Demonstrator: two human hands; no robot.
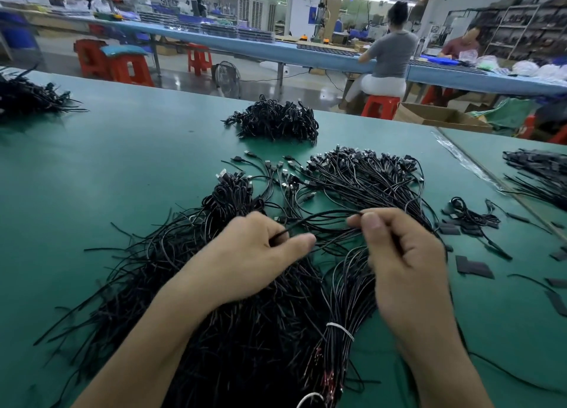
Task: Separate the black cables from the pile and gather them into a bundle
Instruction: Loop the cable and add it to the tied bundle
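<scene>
Head view: a green worktop (107,168) carries the loose pile of black cables (239,300) directly under both forearms, a fanned spread of cables with plug ends (352,174) lying just beyond the hands, and a tied bundle (339,331) cinched by a pale band beside the right wrist. A finished heap (276,120) sits farther back, well apart. The main risk, as a judgement, is snagging: the single cable (322,215) stretched between the hands crosses many strands, so a sharp pull could drag neighbours along, tighten a knot, or scatter the fanned spread and undo the sorting. A second risk is that the lifted cable slips from a light pinch and drops back into the pile, where it cannot be told from the others. Pulling against the tied bundle could also loosen its band. The small flat black pieces (474,268) on the right lie clear of the work and seem unlikely to interfere. The left hand (257,251) is nearly closed, its fingers curled down over one end of the cable with the thumb pressed alongside, the heel resting on the pile. The right hand (395,248) is narrowed to a pinch, thumb and forefinger gripping the cable's other end, remaining fingers folded in; motion blur softens its outline.
</scene>
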